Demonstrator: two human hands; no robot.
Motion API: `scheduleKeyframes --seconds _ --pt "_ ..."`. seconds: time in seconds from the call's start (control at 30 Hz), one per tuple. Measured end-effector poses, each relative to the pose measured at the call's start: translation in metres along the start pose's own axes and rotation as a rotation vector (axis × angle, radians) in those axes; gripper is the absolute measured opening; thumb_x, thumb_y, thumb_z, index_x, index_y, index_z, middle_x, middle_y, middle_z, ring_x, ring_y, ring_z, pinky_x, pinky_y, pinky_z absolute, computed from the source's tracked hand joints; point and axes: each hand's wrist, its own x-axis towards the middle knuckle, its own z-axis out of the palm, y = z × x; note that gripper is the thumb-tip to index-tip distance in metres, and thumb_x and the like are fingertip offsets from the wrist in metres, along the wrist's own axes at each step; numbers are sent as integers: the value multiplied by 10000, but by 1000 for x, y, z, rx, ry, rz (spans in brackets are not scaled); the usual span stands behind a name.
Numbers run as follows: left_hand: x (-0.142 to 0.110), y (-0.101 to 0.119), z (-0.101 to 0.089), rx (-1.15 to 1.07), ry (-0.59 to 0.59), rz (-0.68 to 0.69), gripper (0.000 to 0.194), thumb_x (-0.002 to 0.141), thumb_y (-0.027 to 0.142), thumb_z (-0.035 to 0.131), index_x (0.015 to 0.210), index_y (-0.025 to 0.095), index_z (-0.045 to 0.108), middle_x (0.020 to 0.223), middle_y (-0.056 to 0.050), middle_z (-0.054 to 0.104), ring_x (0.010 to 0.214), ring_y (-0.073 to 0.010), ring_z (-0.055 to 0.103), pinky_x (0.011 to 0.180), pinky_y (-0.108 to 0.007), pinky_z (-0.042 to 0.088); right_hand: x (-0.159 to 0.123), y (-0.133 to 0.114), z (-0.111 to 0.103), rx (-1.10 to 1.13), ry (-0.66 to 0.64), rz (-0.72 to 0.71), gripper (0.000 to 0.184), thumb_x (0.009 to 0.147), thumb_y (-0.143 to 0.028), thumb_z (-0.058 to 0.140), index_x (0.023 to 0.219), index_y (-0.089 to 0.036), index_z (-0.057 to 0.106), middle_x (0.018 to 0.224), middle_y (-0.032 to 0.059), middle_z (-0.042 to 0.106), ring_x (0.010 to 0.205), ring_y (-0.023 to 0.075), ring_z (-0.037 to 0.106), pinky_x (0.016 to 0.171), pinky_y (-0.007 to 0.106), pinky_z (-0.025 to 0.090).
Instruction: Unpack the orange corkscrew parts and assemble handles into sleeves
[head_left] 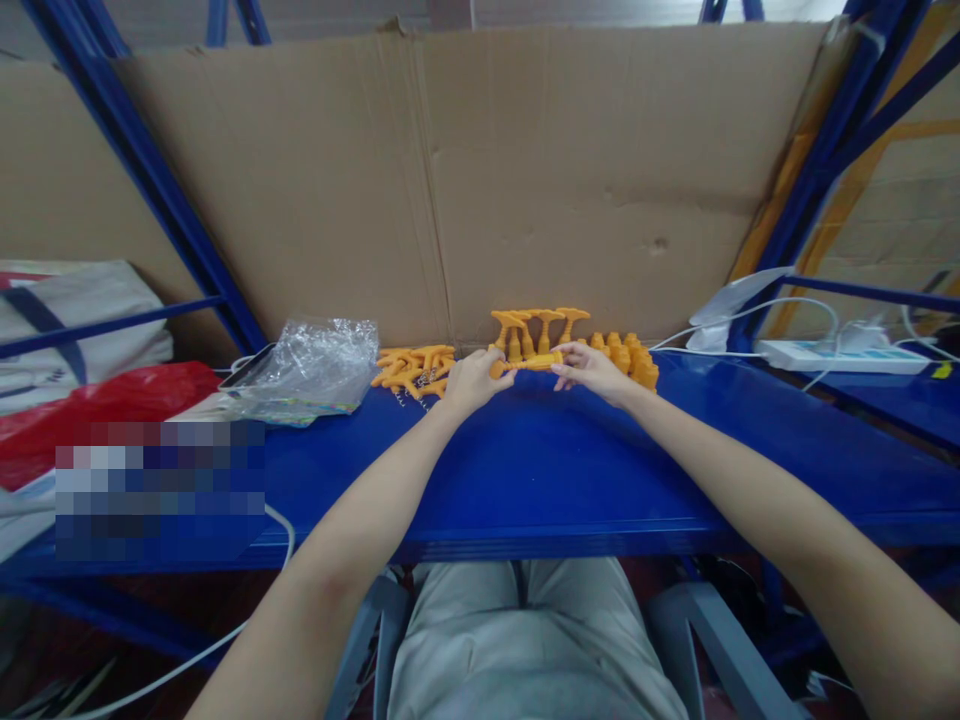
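Note:
My left hand point(474, 381) is closed on the handle end of an orange corkscrew point(536, 361). The corkscrew lies level between my hands, just above the blue shelf. At its other end, the fingers of my right hand point(590, 369) pinch the orange sleeve. Close behind stands a row of upright orange corkscrews with T-shaped handles point(544, 318). Left of my left hand lies a heap of loose orange handles with metal spirals point(412, 370). Beyond my right hand is a cluster of upright orange sleeves point(626, 358), partly covered by the hand.
A clear plastic bag point(319, 365) and a red bag point(97, 410) lie on the left. Tall cardboard point(525, 180) backs the blue shelf point(525, 490). White cables and a power strip point(844, 356) are at the right; blue posts stand at both sides.

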Motion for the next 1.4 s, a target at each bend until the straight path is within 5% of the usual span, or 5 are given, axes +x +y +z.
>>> scheduleKeyframes --seconds 0.27,0.4,0.53,0.9,1.4 --pt "-2 8 -5 -2 -7 19 285 828 434 671 1004 213 707 903 -69 724 852 -216 679 714 -279 480 -3 -9 8 -100 84 162 547 864 -708 536 686 -192 542 576 87 649 442 135 585 450 254 445" --pt "-1 5 -3 6 -13 20 291 827 453 665 994 218 704 910 -68 726 862 -219 677 716 -282 480 -3 -10 8 -110 61 206 539 906 -683 493 868 -164 634 700 110 712 463 132 610 428 236 438" --pt "0 1 -2 3 -29 11 257 825 424 676 968 213 702 921 -68 727 884 -219 676 738 -282 484 -3 -8 8 -27 17 117 354 896 -449 667 1124 -183 619 995 115 757 559 119 672 491 215 502" --pt "-1 4 -5 -4 -35 14 251 830 409 672 975 207 702 929 -73 728 877 -215 677 738 -282 487 -6 -19 12 -60 67 193 345 921 -470 616 941 -129 667 930 161 759 524 120 650 506 240 499" --pt "-1 4 -3 -1 -20 34 284 819 450 671 983 221 703 898 -61 726 843 -206 676 702 -271 476 -5 -16 14 -17 90 294 457 913 -558 586 992 -113 651 776 156 749 546 159 670 495 252 503"
